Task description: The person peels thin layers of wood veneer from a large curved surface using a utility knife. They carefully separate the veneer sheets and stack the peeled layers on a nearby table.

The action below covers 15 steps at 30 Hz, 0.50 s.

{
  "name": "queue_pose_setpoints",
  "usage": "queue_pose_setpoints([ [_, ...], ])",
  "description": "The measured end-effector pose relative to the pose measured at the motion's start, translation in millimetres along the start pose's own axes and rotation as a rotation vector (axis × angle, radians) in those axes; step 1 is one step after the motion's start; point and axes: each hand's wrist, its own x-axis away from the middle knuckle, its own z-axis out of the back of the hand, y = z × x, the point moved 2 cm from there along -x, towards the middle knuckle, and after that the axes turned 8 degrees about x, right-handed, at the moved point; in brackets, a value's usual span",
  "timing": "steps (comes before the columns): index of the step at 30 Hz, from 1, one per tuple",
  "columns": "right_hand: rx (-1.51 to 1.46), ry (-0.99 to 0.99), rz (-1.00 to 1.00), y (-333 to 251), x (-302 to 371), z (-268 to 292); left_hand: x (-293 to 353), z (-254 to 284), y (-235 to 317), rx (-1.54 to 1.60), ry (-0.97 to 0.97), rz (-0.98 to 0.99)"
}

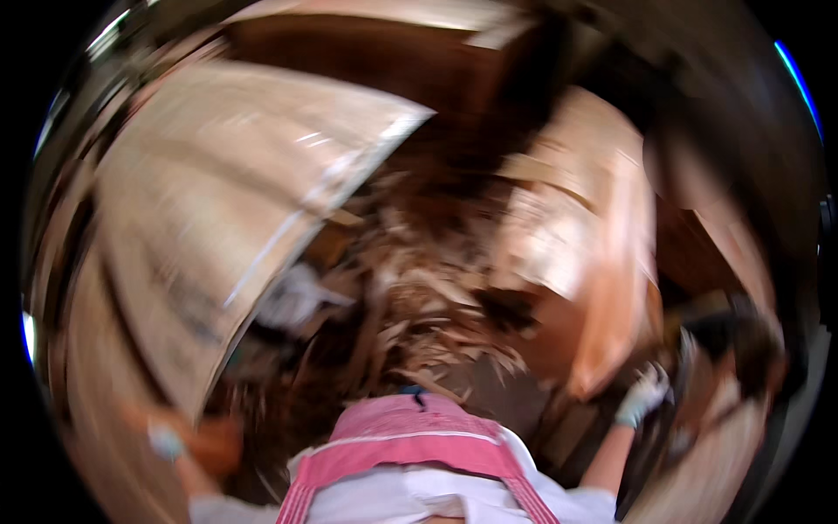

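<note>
Looking down past our pink apron [410,437], we see everything smeared by motion, so only the broad layout can be trusted. Our left hand [166,439], in a pale glove, sits at the lower end of a big flattened cardboard sheet [218,218]. That sheet is what we have in hand: it rises from the glove up and away to the right, its long axis running from the lower left toward a bright taped corner near the top centre. The hand lies at the sheet's bottom edge, apparently against it, but the blur hides the fingers and we cannot tell whether they are curled on the edge or spread flat.

Our right hand [643,395], also gloved, is well apart on the far side, near the foot of a second, reddish-brown cardboard piece [602,262] that stands tilted there. Its fingers look loosely spread, though we cannot tell if they pinch anything.

Between the two pieces the floor is heaped with torn cardboard scraps [428,306]. So the large sheet lies wholly to our left, much nearer the left hand than the right.
</note>
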Motion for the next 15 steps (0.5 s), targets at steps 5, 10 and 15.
queue_pose_setpoints([
  [5,-0.218,-0.567,0.071,-120,60,-147,-25,64,-53,-0.085,0.076,0.241],
  [10,-0.355,-1.149,0.366,-169,197,-251,-5,107,1,0.379,0.307,0.168],
  [15,-0.374,-1.804,0.561,-295,445,-192,-20,215,53,0.49,0.125,0.104],
])
